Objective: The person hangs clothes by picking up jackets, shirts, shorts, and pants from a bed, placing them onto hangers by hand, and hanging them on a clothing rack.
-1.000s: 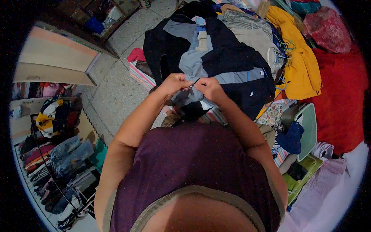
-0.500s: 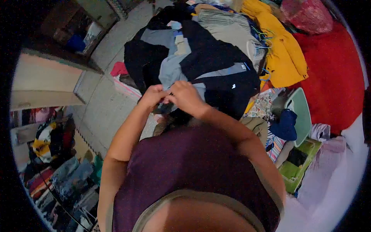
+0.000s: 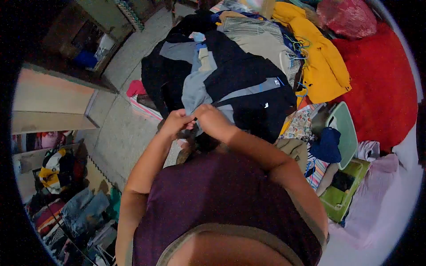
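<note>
A black and grey jacket (image 3: 248, 75) lies spread out in front of me, its grey lining partly showing. At its near edge my left hand (image 3: 179, 123) is closed, thumb and fingers pinched at the hem. My right hand (image 3: 211, 119) is closed too and meets the left at the same spot, its back turned up and hiding most of its fingertips. A small dark bit shows between the hands, too small to name. Grey cloth (image 3: 195, 91) runs up from the hands along the jacket's middle.
Right of the jacket are a yellow garment (image 3: 326, 62), a red cloth (image 3: 377, 84), a pale green tub (image 3: 348, 128) and a green case (image 3: 348, 190). Folded clothes (image 3: 84, 206) fill a rack at the lower left. Speckled floor (image 3: 113, 133) lies between.
The view has shifted, so the jacket appears further left. My right hand has turned over from a fingertip pinch, back now up, and come closer against my left hand. Both stay at the jacket's near edge.
</note>
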Demonstrator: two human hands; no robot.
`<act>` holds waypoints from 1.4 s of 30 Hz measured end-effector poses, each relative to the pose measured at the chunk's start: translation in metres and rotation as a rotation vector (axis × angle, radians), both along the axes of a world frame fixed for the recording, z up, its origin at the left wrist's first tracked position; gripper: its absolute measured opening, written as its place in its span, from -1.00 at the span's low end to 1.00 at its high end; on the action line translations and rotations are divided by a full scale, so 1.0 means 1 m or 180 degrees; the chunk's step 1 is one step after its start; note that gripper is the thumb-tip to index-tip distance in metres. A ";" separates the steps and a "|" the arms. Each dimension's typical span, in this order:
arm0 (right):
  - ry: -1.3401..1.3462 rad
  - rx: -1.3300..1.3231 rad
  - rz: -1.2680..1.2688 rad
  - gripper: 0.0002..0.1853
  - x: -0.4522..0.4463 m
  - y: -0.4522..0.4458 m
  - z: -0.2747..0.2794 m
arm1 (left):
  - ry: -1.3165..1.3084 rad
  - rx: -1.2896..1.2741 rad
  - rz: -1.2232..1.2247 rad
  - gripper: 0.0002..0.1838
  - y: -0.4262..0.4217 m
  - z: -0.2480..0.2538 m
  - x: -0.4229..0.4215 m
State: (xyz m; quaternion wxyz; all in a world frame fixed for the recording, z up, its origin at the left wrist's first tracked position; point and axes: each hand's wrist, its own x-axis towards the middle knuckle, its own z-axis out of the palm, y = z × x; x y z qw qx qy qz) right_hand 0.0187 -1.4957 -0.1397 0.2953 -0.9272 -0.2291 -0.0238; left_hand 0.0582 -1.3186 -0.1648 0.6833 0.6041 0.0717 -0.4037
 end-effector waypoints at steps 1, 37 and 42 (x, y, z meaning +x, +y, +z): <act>0.0002 0.0038 -0.0106 -0.87 0.000 0.001 -0.003 | 0.0031 -0.0036 0.0048 -0.91 -0.001 0.005 -0.002; 0.2397 0.2654 -0.0804 -0.80 0.016 0.010 -0.027 | -0.2388 0.1391 -0.0377 -0.71 -0.004 0.007 -0.006; 0.2217 0.2987 -0.0411 -0.80 0.014 0.010 -0.030 | -0.2053 0.1093 -0.0239 -0.73 -0.003 0.018 -0.009</act>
